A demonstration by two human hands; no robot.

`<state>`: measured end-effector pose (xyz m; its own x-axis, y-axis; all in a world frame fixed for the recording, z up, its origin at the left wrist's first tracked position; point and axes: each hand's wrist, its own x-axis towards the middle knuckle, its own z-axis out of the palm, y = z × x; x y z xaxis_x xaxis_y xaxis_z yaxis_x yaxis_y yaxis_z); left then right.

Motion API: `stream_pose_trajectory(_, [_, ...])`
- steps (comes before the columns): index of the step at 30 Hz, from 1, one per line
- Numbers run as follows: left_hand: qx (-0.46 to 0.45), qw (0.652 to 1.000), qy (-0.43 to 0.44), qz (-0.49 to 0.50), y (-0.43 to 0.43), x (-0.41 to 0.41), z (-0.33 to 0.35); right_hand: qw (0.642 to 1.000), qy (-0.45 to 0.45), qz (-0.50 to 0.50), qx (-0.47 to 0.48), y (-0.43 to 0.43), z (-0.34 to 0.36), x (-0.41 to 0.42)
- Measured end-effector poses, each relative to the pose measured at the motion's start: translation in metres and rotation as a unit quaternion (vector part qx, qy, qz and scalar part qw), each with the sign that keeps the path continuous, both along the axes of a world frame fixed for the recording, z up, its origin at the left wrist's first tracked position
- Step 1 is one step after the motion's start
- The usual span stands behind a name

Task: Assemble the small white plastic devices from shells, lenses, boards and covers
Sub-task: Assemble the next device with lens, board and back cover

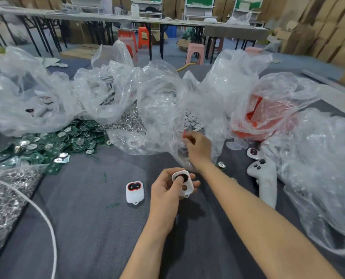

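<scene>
Starting nearest: left hand (165, 190), near centre, fingers curled round a white shell (185, 187), thumb pressed on the black lens (185, 176) sitting in its upper opening; the lower opening is bare. Just left of it, on the grey table (87, 228), lies one finished device (135, 191), red-rimmed and flat. Farther, right hand (197, 147), among the folds of a clear bag (159, 109), fingertips pinching a small red piece (184, 135); what part it is cannot be told. To the right, a second finished device (253, 153) lies near a white controller (263, 178). To the left, a loose heap of green boards (46, 141) and, nearer, metal rings (4, 194). Far right, a bag of red parts (268, 117). Risks, as judged: the lens may tip or pop out if the thumb lifts while the shell is held one-handed; the crumpled bag film may snag the right hand and drag small parts onto the table; the red piece looks small enough to slip from the pinch.
</scene>
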<state>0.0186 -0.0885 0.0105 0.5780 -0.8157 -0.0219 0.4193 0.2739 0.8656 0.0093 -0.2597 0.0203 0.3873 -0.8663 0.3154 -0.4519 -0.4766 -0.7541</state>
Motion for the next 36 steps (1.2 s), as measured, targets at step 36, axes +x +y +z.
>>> stream_pose_trajectory(36, [0.055,0.995,-0.084,0.016,0.001,-0.008,0.001,0.895,-0.327,0.107,0.284,0.098,0.003,-0.112])
